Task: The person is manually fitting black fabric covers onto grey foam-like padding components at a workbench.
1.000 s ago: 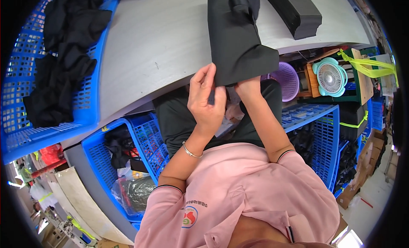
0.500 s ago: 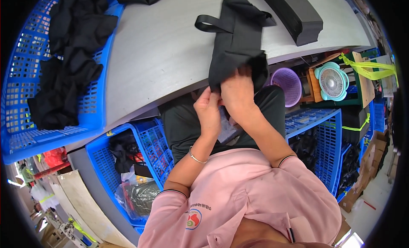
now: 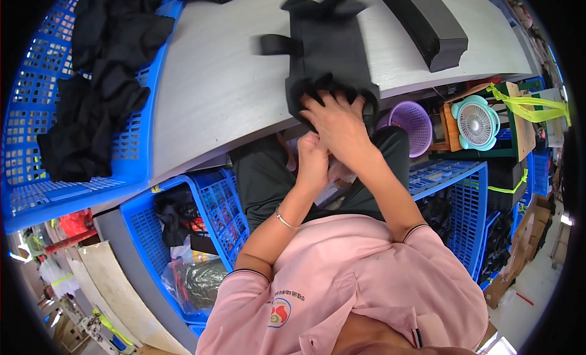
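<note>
Since head is the only view, all from there: black cloth piece (image 3: 329, 56) lies straight ahead of both hands, long axis running away from the body, far end over the grey table (image 3: 213, 74), near end gathered past the table's edge above the lap. Right hand (image 3: 339, 124) is nearer: fingers spread wide, tips in the folds at the near end; can't tell if it grips any cloth. Left hand (image 3: 313, 158) sits just below and left of it, fingers curled in, by the near end's lower edge; can't tell whether it pinches the hem. Strap (image 3: 282, 45) sticks out leftward from the cloth, blurred. Black block (image 3: 439, 37) right of the cloth, apart; blue basket (image 3: 125, 183) well off left.
</note>
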### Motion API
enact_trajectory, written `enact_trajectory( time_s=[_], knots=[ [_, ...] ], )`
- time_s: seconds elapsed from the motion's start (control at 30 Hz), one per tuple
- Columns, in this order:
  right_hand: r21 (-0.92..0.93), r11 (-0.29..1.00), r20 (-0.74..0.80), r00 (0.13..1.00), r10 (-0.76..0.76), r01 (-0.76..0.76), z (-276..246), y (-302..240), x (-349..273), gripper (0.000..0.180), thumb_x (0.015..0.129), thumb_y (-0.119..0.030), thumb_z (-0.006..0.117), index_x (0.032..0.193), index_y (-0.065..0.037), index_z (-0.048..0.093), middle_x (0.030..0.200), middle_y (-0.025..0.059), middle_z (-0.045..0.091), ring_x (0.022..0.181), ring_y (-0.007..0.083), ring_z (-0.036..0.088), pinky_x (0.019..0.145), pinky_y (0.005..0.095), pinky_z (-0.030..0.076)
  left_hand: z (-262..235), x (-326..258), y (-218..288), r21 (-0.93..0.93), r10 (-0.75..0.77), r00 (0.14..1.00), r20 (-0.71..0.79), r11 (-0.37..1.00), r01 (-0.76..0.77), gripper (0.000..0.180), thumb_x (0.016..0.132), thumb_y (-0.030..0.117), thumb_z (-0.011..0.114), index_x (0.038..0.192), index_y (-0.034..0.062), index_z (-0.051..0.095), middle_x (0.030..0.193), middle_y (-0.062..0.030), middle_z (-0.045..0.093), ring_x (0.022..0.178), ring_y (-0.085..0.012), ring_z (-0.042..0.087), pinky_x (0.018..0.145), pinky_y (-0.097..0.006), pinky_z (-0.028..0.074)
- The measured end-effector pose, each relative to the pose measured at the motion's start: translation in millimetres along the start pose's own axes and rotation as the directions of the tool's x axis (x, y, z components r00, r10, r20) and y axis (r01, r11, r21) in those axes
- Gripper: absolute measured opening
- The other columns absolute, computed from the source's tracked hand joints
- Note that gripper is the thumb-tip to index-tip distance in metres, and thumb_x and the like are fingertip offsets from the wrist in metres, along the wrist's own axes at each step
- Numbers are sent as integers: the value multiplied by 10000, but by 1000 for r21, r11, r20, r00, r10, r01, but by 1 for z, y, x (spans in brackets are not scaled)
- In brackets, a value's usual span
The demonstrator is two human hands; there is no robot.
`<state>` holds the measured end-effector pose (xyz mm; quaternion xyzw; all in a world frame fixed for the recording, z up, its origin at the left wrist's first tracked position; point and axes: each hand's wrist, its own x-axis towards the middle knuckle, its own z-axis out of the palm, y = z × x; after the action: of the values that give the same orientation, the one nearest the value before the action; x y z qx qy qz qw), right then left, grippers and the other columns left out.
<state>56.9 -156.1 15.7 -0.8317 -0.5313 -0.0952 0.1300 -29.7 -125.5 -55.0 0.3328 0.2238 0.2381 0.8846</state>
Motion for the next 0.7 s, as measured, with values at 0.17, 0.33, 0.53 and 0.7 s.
enact_trajectory(
  time_s=[0.17, 0.33, 0.53, 0.7],
  knots=[
    [17, 998, 42, 997, -64, 63, -10, 1, 0, 341, 901, -306, 612, 1203, -151, 643, 1144, 84, 617, 1006, 298, 586, 837, 511, 438, -13, -11, -9, 9, -30, 996, 86, 1000, 30, 143, 925, 62, 608, 1033, -24, 649, 928, -27, 695, 765, -53, 603, 616, -224, 469],
    [44, 997, 104, 992, -68, 64, 5, 21, -23, 306, 921, -334, 599, 1187, -186, 631, 1077, 58, 607, 969, 277, 576, 817, 493, 432, -14, -20, -10, 120, -173, 985, 5, 978, 172, 172, 928, 50, 581, 1075, -14, 642, 1008, -38, 684, 856, -59, 607, 692, -220, 471],
    [162, 986, 264, 961, -76, 33, -20, 8, -69, 270, 922, -293, 605, 1167, -182, 626, 1057, 53, 604, 1005, 275, 571, 839, 430, 466, -31, -16, 31, -280, -176, 984, -26, 946, 162, 363, 1020, 303, 536, 1258, 35, 593, 1192, -54, 660, 1064, -143, 636, 912, -274, 504],
    [557, 820, 55, 980, -193, 130, -47, 21, -92, 197, 891, -166, 670, 1057, -62, 683, 1010, 88, 688, 848, 241, 665, 672, 341, 539, -15, -4, 40, -75, -168, 969, -182, 985, 156, 275, 897, 106, 733, 1148, 42, 641, 1088, -102, 703, 908, -216, 712, 769, -351, 599]
  ],
)
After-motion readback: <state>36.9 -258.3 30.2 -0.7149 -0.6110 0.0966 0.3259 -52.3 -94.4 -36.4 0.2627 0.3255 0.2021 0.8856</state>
